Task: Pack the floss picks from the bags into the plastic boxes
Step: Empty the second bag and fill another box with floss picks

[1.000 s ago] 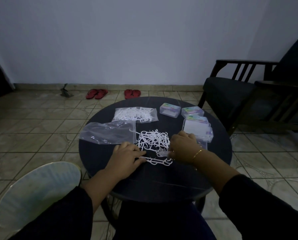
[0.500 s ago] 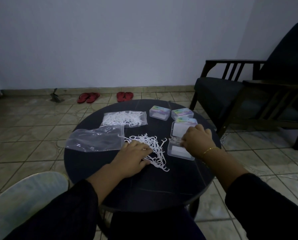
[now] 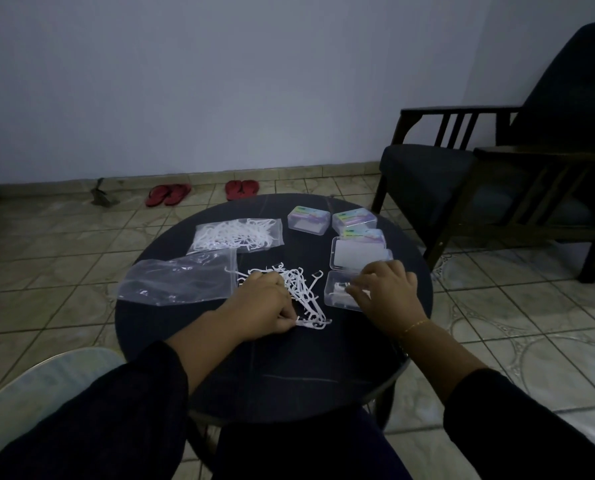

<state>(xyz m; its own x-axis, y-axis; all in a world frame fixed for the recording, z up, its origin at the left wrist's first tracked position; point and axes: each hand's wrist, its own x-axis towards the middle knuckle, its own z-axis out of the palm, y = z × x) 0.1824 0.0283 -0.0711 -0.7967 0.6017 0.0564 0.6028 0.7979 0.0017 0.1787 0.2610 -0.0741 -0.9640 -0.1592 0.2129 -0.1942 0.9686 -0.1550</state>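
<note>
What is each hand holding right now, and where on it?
Left hand pinches floss picks at the pile's near end. Right hand is over the open box; any hold there cannot be told.

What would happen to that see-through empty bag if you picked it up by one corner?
The nearly empty bag would probably flop and droop, since its thin clear film already lies wrinkled on the table. It is likely very light, with only a pick or two inside. It may slide easily on the smooth dark top.
</note>
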